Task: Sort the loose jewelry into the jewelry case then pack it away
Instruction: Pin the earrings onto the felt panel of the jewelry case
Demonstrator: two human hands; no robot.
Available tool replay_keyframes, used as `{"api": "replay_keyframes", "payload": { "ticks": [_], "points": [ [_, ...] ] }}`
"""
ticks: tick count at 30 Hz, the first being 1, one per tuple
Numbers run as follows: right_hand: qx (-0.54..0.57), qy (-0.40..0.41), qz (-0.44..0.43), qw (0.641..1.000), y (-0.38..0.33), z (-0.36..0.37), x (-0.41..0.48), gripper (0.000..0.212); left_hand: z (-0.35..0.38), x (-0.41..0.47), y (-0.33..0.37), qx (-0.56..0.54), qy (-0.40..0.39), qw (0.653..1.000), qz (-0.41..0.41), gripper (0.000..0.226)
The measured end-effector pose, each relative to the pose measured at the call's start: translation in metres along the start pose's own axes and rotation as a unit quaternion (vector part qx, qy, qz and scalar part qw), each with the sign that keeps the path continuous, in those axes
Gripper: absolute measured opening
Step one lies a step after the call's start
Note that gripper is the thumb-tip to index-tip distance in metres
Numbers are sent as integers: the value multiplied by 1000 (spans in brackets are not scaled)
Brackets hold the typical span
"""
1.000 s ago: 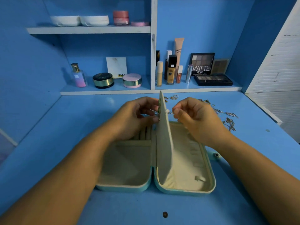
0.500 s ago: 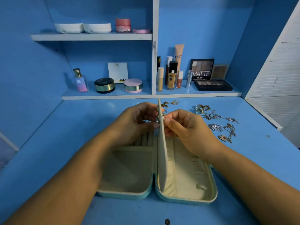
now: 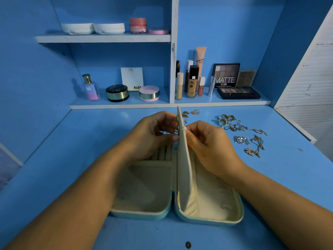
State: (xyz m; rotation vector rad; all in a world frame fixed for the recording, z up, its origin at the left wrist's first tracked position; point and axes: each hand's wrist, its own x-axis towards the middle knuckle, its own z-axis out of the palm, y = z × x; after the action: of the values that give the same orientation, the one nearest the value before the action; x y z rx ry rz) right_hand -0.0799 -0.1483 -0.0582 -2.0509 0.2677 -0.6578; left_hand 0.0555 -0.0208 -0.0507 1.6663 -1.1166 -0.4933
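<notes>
A blue surface (image 3: 72, 159) fills the view, backed by blue shelves (image 3: 108, 38) that hold jars, bottles and eyeshadow palettes. The jewelry case (image 3: 140, 212) lies open in the middle of the surface, near the front edge. Its teal shell is spread flat in two halves lined in cream, with ring rolls at the back of the left half.

Between the halves the case's padded flap (image 3: 184, 168) stands upright, edge-on to the camera. Both hands meet at its top. The left hand (image 3: 149, 136) is on the flap's left side with its fingers (image 3: 173, 138) curled. Thumb and forefinger tips hold a small gold piece (image 3: 178, 136) against that face of the flap. The right hand (image 3: 207, 147) comes in from the other side, fingers curled, with thumb and forefinger pinching the flap near its upper edge. Whether anything else sits between those fingertips is too small to tell.

The loose jewelry (image 3: 241, 131) – chains, rings and pendants in a tangle – lies on the surface to the right of the right hand, apart from the case. A few small gold bits (image 3: 191, 112) rest just behind the flap's top, near the shelf ledge.
</notes>
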Motion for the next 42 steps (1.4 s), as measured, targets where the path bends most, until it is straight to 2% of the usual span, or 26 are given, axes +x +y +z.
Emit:
{"api": "replay_keyframes", "payload": {
  "ticks": [2, 7, 12, 19, 21, 23, 24, 26, 28, 30, 35, 39, 42],
  "points": [
    [-18, 7, -2, 1000, 2, -1, 1, 13, 0, 0, 0, -4, 1, 1000, 2, 34],
    [38, 10, -10, 999, 2, -9, 2, 5, 1, 1, 0, -10, -1, 1000, -1, 38],
    [-25, -22, -57, 998, -2, -8, 2, 19, 2, 0, 1, -7, -2, 1000, 4, 38],
    [-48, -46, -41, 997, -1, -7, 4, 15, 1, 1, 1, 9, 5, 1000, 3, 38],
    [17, -55, -14, 998, -5, -8, 3, 9, 2, 0, 2, 16, 2, 1000, 0, 37],
    [176, -50, 37, 982, -11, -13, 4, 7, 4, 0, 5, 17, 0, 1000, -3, 36],
    [234, -50, 54, 969, -14, -19, 5, 11, 5, 0, 7, 17, 3, 1000, -6, 35],
    [265, -77, 67, 959, -15, -32, 5, 31, 7, -1, 9, 28, 11, 1000, -9, 35],
    [253, -132, 73, 956, -14, -44, 4, 54, 9, -4, 12, 57, 1, 998, -9, 35],
    [217, -161, 73, 960, -12, -54, 3, 63, 11, -8, 14, 109, -9, 994, -8, 37],
    [58, -158, 97, 981, -2, -73, 10, 23, 9, -20, 20, 359, -28, 933, 19, 60],
    [28, -151, 118, 981, 9, -69, 15, 22, 9, -26, 34, 436, -91, 893, -59, 83],
    [-24, -137, 100, 985, 13, -62, 17, 22, 10, -30, 39, 457, -137, 872, -110, 97]
  ]
}}
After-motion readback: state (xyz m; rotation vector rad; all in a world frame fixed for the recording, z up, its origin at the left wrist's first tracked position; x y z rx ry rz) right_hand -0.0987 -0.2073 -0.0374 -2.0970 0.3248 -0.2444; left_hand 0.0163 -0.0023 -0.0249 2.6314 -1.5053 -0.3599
